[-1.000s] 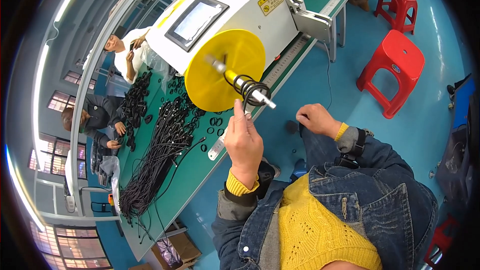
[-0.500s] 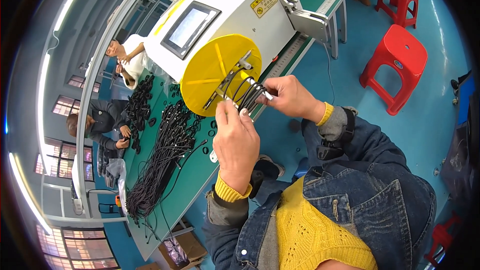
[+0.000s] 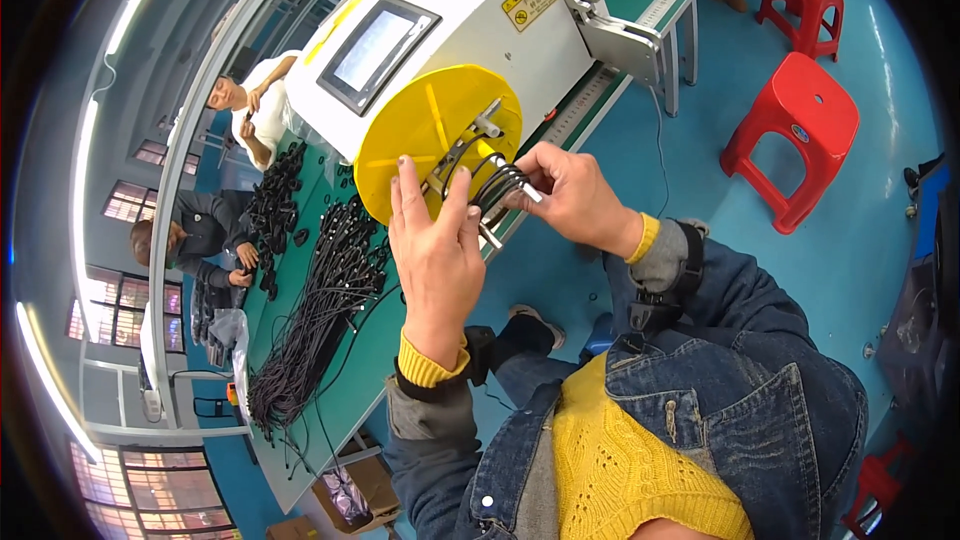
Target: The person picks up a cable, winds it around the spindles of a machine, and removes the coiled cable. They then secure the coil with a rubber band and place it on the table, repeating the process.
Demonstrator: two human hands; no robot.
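A white winding machine [image 3: 500,60] carries a round yellow disc [image 3: 395,145] with metal pegs sticking out of its front. Loops of black cable [image 3: 500,185] form a coil around these pegs. My right hand [image 3: 585,202] is closed at the coil's right side, thumb and fingers pinching the cable by a peg's end. At the lower left of the disc, my left hand [image 3: 435,265] has its fingers stretched out and spread, with nothing held. Its fingertips are in front of the disc and overlap the coil's left edge in view; whether they touch is unclear.
A big bundle of black cables [image 3: 320,310] lies on the green table [image 3: 355,405], beside a heap of small black parts [image 3: 277,190]. Two people are across the table at the left. Red stools [image 3: 800,130] stand on the blue floor at the right.
My left hand has let go of the cable, moved slightly left and spread its fingers. My right hand stays at the coil, shifted a little left.
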